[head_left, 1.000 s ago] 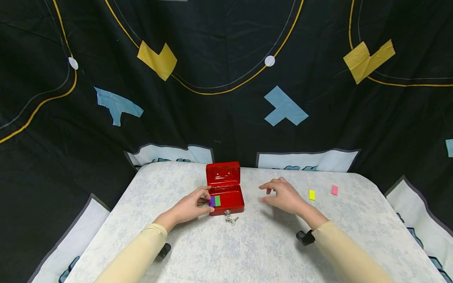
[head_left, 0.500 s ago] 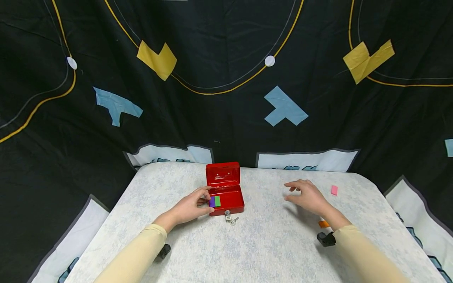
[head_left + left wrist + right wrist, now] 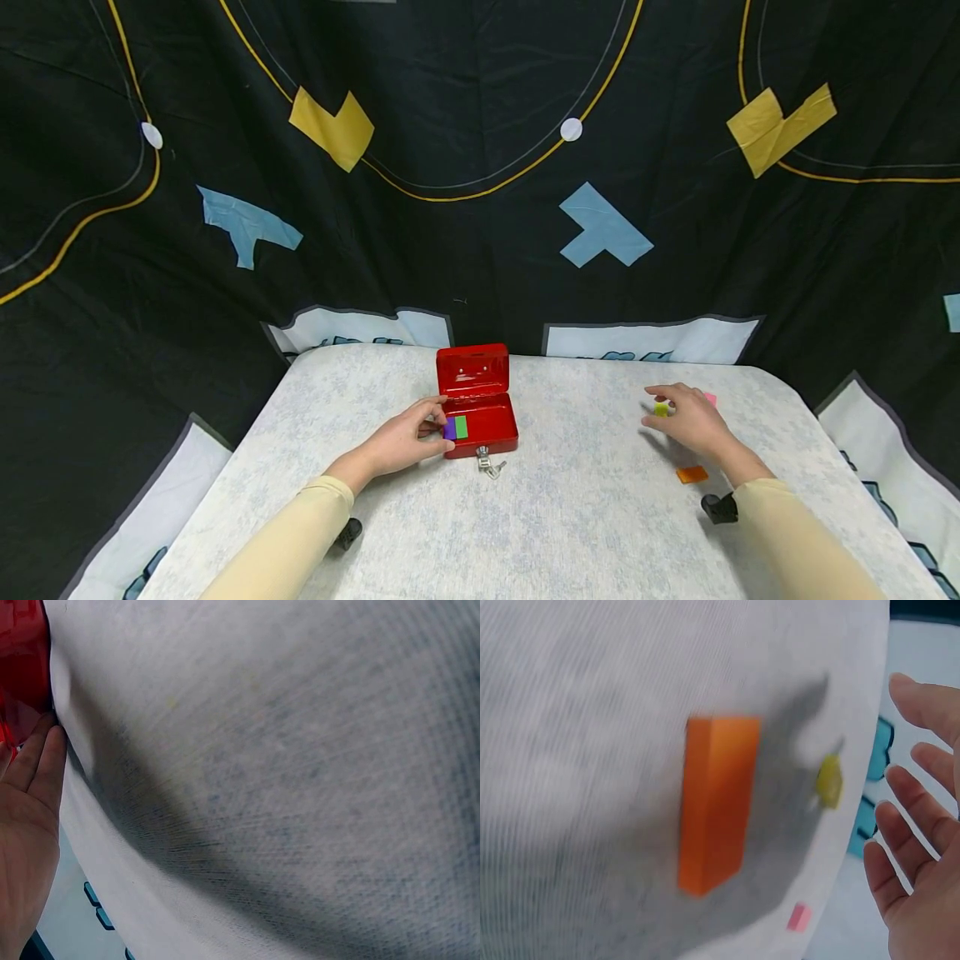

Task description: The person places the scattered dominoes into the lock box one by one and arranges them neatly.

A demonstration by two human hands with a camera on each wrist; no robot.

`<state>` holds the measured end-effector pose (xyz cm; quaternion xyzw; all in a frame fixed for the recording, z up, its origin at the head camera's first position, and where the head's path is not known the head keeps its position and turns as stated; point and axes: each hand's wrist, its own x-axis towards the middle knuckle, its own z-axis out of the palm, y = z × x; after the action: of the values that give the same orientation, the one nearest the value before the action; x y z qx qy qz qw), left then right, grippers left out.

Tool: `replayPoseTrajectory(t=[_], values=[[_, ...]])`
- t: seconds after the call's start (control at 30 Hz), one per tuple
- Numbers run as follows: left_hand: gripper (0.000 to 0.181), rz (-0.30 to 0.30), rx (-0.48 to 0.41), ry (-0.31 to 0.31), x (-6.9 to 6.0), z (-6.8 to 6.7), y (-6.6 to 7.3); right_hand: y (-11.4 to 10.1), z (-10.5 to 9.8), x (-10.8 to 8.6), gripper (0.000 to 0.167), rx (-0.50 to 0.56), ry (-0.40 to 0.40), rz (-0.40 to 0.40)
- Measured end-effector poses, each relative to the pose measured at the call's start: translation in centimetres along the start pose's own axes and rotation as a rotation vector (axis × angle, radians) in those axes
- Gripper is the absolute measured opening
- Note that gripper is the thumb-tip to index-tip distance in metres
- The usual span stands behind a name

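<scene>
The left hand (image 3: 400,433) touches the left side of the open red box (image 3: 491,421), fingers loosely extended; inside, the purple block (image 3: 449,428) and green block (image 3: 461,427) lie side by side. The right hand (image 3: 693,423), released, fingers apart, hovers near the yellow block (image 3: 661,409) on the counter (image 3: 570,517); the orange block (image 3: 692,474) lies nearby, the pink block (image 3: 711,399) partly hidden.

Free lane: box (image 3: 491,413) to orange block (image 3: 692,475)

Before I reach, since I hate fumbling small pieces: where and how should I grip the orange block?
The orange block is likely best pinched from above, across the middle of its long sides: it lies flat on the table, long and narrow, its top uncovered.
</scene>
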<state>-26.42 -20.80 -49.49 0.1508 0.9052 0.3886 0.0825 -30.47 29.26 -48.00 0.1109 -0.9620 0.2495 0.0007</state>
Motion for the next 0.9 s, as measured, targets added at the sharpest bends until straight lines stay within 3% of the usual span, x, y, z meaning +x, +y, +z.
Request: replayPoseTrajectory(t=[0.3, 0.9], values=[[0.038, 0.018, -0.008, -0.005, -0.1, 0.0, 0.0, 1.7, -0.3, -0.1, 0.070, 0.007, -0.061, 0.126], [0.039, 0.000, 0.006, -0.010, 0.0, 0.0, -0.1, 3.4, 0.0, 0.3, 0.062, 0.087, -0.098, 0.231]])
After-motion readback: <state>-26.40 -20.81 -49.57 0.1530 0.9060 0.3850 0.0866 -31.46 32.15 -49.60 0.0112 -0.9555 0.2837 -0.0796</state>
